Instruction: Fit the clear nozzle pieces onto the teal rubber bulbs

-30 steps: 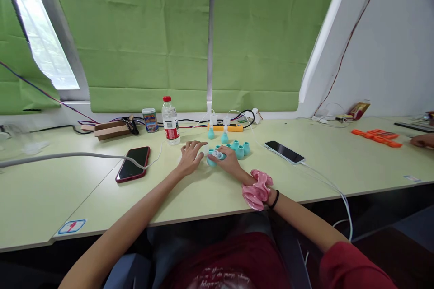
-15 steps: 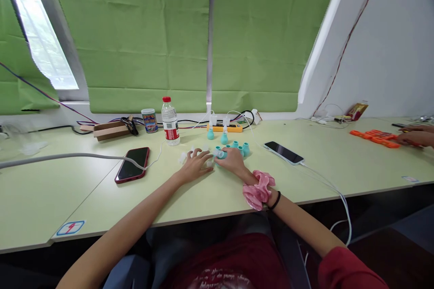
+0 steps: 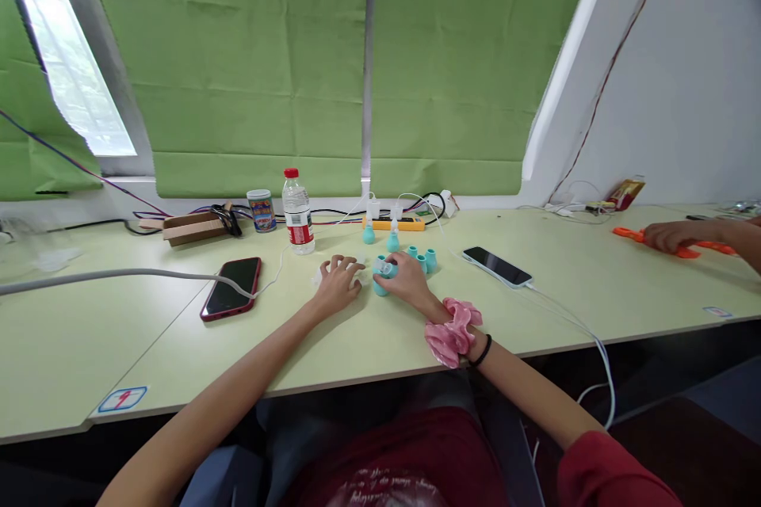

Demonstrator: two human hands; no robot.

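My right hand [image 3: 410, 283] is closed around a small teal rubber bulb [image 3: 389, 270], held tilted with a translucent plastic piece at its left end. Palm down on the table, my left hand [image 3: 337, 287] has its fingers spread over small translucent plastic pieces [image 3: 317, 277], which it partly hides. Just under my right fingers stands another teal bulb [image 3: 380, 287]. More teal bulbs [image 3: 431, 260] are grouped beyond and beside that hand. Farther back, two bulbs [image 3: 393, 241] stand upright with translucent tops fitted.
A red-capped water bottle [image 3: 298, 214], a can [image 3: 261, 211] and a cardboard box [image 3: 196, 229] stand behind on the left. Phones lie left [image 3: 231, 289] and right [image 3: 498, 266], trailing cables. An orange power strip [image 3: 410, 224] sits at the back. Another person's hand [image 3: 678, 235] grips orange parts.
My left hand has drawn left, away from my right hand. My right hand stays nearly in place with the teal bulb. The other person's hand has reached left over the orange parts.
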